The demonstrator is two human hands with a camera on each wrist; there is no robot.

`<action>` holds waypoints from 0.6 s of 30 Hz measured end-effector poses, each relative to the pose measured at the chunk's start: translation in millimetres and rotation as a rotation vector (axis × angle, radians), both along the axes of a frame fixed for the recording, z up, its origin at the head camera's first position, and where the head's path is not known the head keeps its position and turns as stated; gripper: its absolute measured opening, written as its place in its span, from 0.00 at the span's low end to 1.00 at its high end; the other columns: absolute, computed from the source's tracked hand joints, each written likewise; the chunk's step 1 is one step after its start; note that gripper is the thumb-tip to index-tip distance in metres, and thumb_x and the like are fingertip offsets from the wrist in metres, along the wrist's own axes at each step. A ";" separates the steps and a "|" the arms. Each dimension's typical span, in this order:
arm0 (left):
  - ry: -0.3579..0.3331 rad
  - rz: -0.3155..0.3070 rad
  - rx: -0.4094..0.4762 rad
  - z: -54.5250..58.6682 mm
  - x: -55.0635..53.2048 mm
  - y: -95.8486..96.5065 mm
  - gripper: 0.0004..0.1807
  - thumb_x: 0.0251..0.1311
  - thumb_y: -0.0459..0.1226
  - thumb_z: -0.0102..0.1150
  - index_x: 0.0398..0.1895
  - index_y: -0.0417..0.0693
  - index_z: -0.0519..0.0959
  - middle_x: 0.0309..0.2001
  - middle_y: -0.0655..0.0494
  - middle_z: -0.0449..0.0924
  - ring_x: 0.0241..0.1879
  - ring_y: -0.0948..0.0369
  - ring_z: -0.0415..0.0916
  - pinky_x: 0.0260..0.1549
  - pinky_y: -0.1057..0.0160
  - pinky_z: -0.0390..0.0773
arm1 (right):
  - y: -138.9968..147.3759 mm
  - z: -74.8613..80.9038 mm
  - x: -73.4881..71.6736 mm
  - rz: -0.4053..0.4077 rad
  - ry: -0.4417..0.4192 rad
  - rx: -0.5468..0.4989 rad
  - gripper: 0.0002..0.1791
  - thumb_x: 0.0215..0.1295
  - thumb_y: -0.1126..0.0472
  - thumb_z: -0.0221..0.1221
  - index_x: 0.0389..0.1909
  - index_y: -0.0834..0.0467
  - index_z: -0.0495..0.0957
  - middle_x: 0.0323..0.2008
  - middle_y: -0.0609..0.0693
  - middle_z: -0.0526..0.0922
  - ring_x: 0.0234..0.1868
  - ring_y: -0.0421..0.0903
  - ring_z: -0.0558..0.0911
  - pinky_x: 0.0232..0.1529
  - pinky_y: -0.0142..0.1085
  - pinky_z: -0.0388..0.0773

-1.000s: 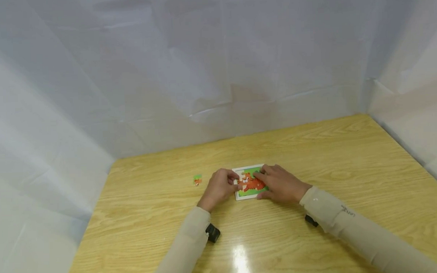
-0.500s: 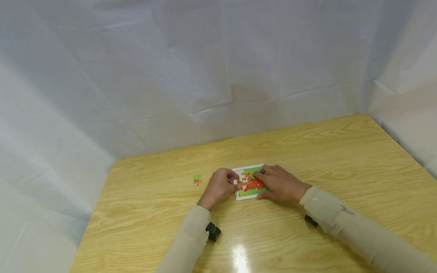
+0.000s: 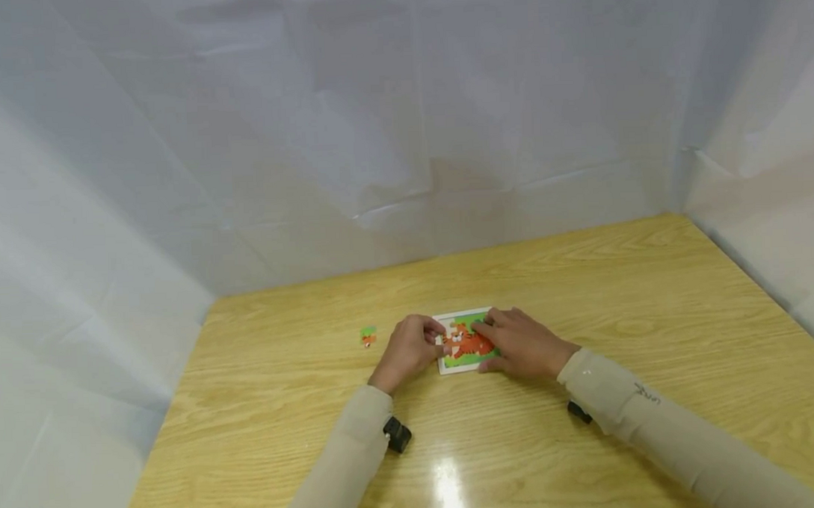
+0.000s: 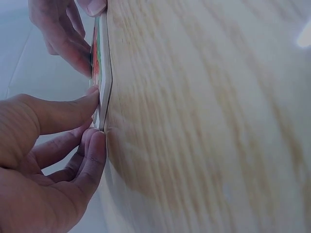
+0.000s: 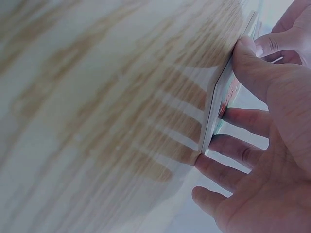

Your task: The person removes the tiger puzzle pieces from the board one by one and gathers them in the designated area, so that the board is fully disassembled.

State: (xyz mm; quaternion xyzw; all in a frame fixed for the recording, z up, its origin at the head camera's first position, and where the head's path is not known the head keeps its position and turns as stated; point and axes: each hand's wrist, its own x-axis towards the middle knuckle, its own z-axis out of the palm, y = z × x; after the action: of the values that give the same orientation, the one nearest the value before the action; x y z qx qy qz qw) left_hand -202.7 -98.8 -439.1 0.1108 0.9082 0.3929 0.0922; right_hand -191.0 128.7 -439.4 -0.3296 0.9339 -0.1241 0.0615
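Observation:
A small tiger jigsaw puzzle (image 3: 469, 344) in a white frame lies on the table between both hands. White backing shows at its upper left corner. My left hand (image 3: 408, 348) grips the puzzle's left side, thumb over the picture and curled fingers against the frame (image 4: 107, 68). From the right, my right hand (image 3: 527, 344) holds it; its thumb (image 5: 248, 60) is at the near edge, while the other fingers spread over the picture and the right side. Left of the left hand lies a loose puzzle piece (image 3: 368, 336), green and orange.
The puzzle rests on a wooden table (image 3: 271, 408) with light grain. White sheeting (image 3: 376, 135) hangs behind the table and along its left and right sides. A black wrist device (image 3: 397, 434) sits under the left sleeve.

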 end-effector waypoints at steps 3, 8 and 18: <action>0.010 -0.004 0.002 -0.3 0.3 -0.3 0.11 0.56 0.29 0.73 0.42 0.37 0.84 0.38 0.50 0.81 0.36 0.60 0.74 0.38 0.60 0.78 | -0.2 0.1 0.2 -0.001 0.001 0.000 0.41 0.67 0.41 0.64 0.70 0.65 0.69 0.53 0.55 0.73 0.52 0.52 0.74 0.60 0.49 0.70; 0.010 -0.002 0.006 -0.4 0.9 -0.3 0.11 0.56 0.29 0.73 0.42 0.37 0.84 0.38 0.50 0.81 0.36 0.60 0.74 0.38 0.60 0.77 | -0.5 1.4 1.0 -0.010 -0.008 0.000 0.41 0.67 0.41 0.64 0.71 0.64 0.69 0.54 0.56 0.73 0.53 0.53 0.73 0.59 0.49 0.71; 0.016 0.016 0.000 0.2 0.0 0.8 0.11 0.56 0.29 0.73 0.42 0.37 0.84 0.38 0.51 0.81 0.37 0.60 0.75 0.39 0.59 0.78 | -0.3 2.1 0.9 -0.006 0.008 -0.004 0.40 0.66 0.42 0.64 0.70 0.65 0.70 0.53 0.55 0.74 0.52 0.52 0.74 0.59 0.49 0.71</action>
State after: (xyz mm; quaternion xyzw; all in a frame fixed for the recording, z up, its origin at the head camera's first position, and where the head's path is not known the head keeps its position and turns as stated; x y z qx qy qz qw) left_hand -202.6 -98.0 -438.9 0.1067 0.9098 0.3926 0.0817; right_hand -190.1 128.5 -437.3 -0.3274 0.9349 -0.1248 0.0569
